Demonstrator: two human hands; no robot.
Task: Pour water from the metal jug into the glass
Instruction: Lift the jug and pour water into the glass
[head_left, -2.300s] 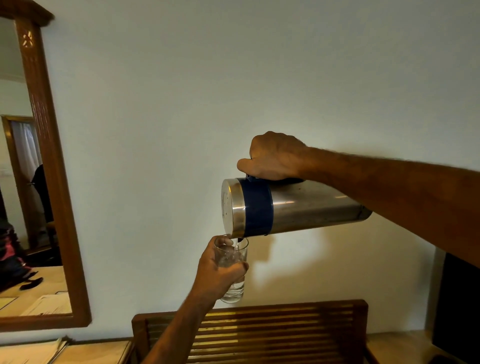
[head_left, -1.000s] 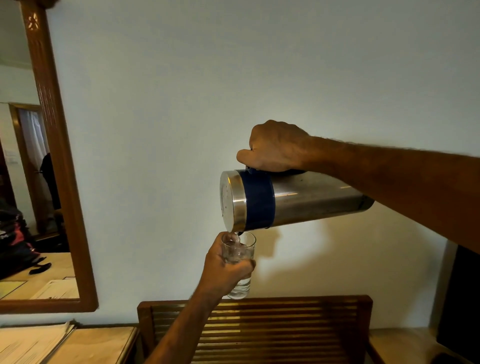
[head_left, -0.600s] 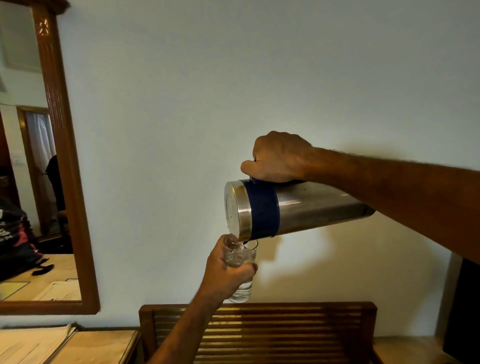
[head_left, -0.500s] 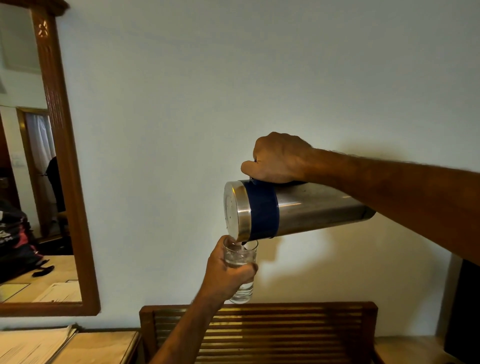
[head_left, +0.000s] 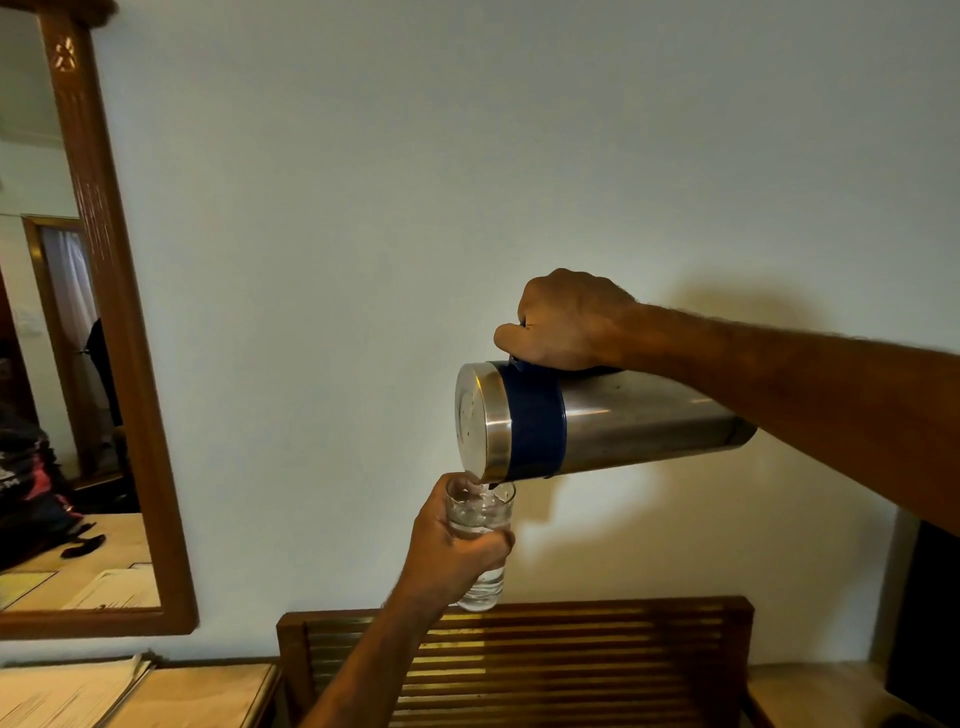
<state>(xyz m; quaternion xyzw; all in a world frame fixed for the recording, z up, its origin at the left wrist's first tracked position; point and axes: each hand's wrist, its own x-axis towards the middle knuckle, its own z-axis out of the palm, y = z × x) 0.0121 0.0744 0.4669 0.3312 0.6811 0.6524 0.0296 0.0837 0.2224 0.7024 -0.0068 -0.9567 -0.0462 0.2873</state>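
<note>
The right hand is clenched over the top of the metal jug, gripping what seems to be its dark handle, which is mostly hidden under the fist. The jug is tipped nearly level in the air, its lidded end with the blue band pointing left and its base angled toward the right forearm. Just below the lidded end, the left hand is wrapped around the glass, fingers curled about its middle, holding it upright in the air with its rim just under the jug's lower lip. A thin stream of water falls from the spout into the glass, which is already mostly full, with bubbling at the surface. Both things are held up in front of a plain pale wall. Beneath the glass stands a slatted wooden chair back. To the left, a wood-framed mirror hangs on the wall, reflecting a doorway and dark items. Below the mirror, a stack of papers lies on a light tabletop. A dark panel stands at the far right edge.
</note>
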